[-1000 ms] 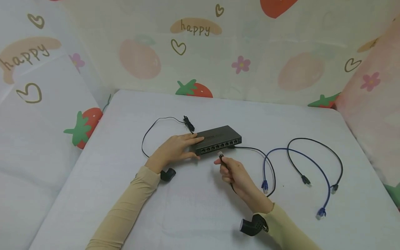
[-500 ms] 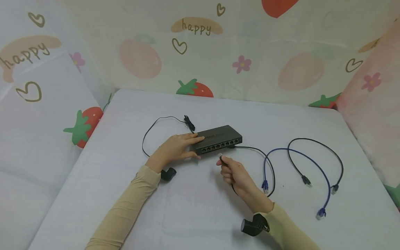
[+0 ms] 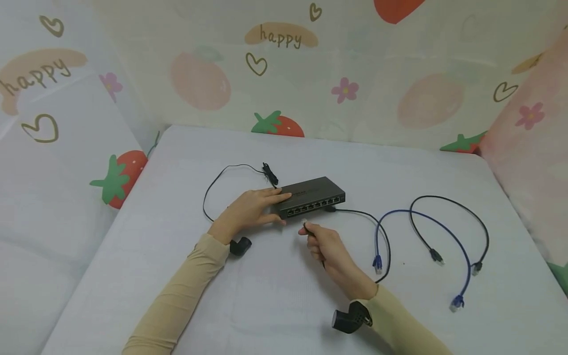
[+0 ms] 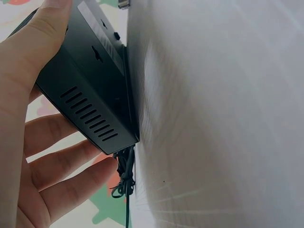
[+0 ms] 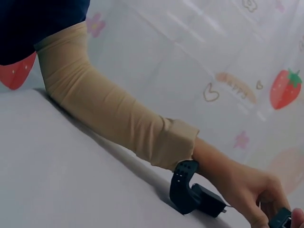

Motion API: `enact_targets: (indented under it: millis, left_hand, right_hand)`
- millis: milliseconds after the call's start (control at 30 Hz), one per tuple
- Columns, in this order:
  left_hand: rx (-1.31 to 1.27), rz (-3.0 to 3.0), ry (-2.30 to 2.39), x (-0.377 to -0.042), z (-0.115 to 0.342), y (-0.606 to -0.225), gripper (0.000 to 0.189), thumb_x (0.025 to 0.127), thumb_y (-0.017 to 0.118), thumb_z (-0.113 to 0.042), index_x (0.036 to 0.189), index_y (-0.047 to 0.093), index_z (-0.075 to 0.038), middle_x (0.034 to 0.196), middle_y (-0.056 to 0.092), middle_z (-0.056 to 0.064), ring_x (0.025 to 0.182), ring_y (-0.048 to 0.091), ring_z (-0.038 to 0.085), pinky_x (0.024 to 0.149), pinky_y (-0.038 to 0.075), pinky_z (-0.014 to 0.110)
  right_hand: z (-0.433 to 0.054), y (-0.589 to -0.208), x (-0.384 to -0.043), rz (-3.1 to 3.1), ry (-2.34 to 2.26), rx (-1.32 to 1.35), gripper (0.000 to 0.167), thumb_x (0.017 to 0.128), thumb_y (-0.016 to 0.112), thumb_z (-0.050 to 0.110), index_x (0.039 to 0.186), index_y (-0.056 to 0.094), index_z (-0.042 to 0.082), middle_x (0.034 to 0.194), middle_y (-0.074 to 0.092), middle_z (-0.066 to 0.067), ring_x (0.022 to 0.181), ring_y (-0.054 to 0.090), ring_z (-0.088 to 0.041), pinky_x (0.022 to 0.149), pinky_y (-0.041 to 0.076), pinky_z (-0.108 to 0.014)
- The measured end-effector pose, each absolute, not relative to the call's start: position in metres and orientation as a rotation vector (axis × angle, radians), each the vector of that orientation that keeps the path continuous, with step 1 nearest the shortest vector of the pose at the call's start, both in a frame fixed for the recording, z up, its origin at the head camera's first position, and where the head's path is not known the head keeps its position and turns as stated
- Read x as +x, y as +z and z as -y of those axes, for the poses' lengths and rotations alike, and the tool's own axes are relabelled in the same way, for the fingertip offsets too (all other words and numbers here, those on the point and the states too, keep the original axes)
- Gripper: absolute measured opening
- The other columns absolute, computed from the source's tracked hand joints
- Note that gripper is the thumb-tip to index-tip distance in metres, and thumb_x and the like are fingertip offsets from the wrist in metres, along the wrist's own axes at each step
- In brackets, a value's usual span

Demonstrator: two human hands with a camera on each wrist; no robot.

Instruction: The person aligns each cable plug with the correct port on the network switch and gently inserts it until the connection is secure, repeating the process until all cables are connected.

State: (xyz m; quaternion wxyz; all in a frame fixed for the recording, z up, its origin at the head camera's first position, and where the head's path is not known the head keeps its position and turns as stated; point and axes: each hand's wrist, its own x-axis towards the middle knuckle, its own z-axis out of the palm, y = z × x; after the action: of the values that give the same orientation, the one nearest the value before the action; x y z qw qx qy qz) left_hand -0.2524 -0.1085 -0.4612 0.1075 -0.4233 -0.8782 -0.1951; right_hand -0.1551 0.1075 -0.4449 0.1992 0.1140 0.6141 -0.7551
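Cream backdrop [image 3: 377, 59] with strawberries, hearts and "happy" lettering surrounds a white-covered table [image 3: 275, 305]. On it sits the black switch box [image 3: 317, 190], its left end covered by fingers and the print on its top too faint to read. It is flat and oblong, with a row of ports along the near side; the left wrist view shows a slotted end and a tilted underside with a pale label.

The left hand [image 3: 248, 209] grips that end, fingers spread over the top, thumb at the near edge. Just in front of the box, apart from it, the right hand [image 3: 326, 244] is curled, pinching a black cable [image 3: 304, 225]; its clear plug barely shows, and the right wrist view cuts those fingertips off. Right of the box lie a blue cable [image 3: 437, 224] and another black lead [image 3: 470, 209].
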Motion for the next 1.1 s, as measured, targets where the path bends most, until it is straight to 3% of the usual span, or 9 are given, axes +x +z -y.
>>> enact_targets:
  millis: [233, 400, 633, 933, 1100]
  left_hand:
    - [-1.263, 2.546, -0.572, -0.254, 0.108, -0.463, 0.067, 0.072, 0.072, -0.048, 0.13, 0.056, -0.019, 0.126, 0.058, 0.015, 0.112, 0.059, 0.027, 0.086, 0.05, 0.041]
    - [-1.264, 2.543, -0.561, -0.254, 0.107, -0.462, 0.064, 0.074, 0.072, -0.047, 0.129, 0.057, -0.018, 0.124, 0.059, 0.016, 0.111, 0.06, 0.027, 0.085, 0.051, 0.04]
    - [-1.285, 2.554, -0.472, -0.251, 0.105, -0.46, 0.061, 0.077, 0.07, -0.043, 0.129, 0.057, -0.015, 0.124, 0.059, 0.018, 0.11, 0.06, 0.028, 0.085, 0.051, 0.039]
    - [-1.302, 2.576, -0.389, -0.249, 0.103, -0.458, 0.061, 0.078, 0.069, -0.043, 0.13, 0.056, -0.013, 0.125, 0.057, 0.019, 0.11, 0.059, 0.029, 0.083, 0.052, 0.039]
    - [-1.313, 2.585, -0.36, -0.248, 0.102, -0.457, 0.061, 0.079, 0.069, -0.042, 0.131, 0.055, -0.012, 0.125, 0.057, 0.019, 0.111, 0.059, 0.03, 0.084, 0.051, 0.039]
  right_hand:
    - [-0.094, -0.449, -0.163, -1.755, -2.086, 0.356, 0.037, 0.095, 0.05, 0.027, 0.102, 0.061, -0.007, 0.051, 0.041, 0.008, 0.043, 0.027, -0.004, 0.041, 0.019, -0.018]
    - [-0.089, -0.451, -0.166, -1.733, -2.128, 0.366, 0.035, 0.094, 0.053, 0.027, 0.1, 0.063, -0.007, 0.053, 0.048, 0.007, 0.042, 0.029, -0.004, 0.04, 0.021, -0.018]
    - [-0.086, -0.459, -0.171, -1.776, -2.183, 0.35, 0.029, 0.092, 0.056, 0.024, 0.083, 0.067, -0.001, 0.048, 0.048, 0.006, 0.038, 0.031, -0.004, 0.038, 0.025, -0.018]
    - [-0.088, -0.459, -0.171, -1.842, -2.157, 0.309, 0.031, 0.092, 0.056, 0.023, 0.088, 0.068, -0.006, 0.049, 0.049, 0.007, 0.037, 0.034, -0.005, 0.037, 0.029, -0.018]
    - [-0.087, -0.462, -0.172, -1.863, -2.129, 0.292, 0.037, 0.093, 0.054, 0.024, 0.095, 0.066, -0.011, 0.053, 0.061, 0.006, 0.042, 0.046, -0.002, 0.042, 0.037, -0.017]
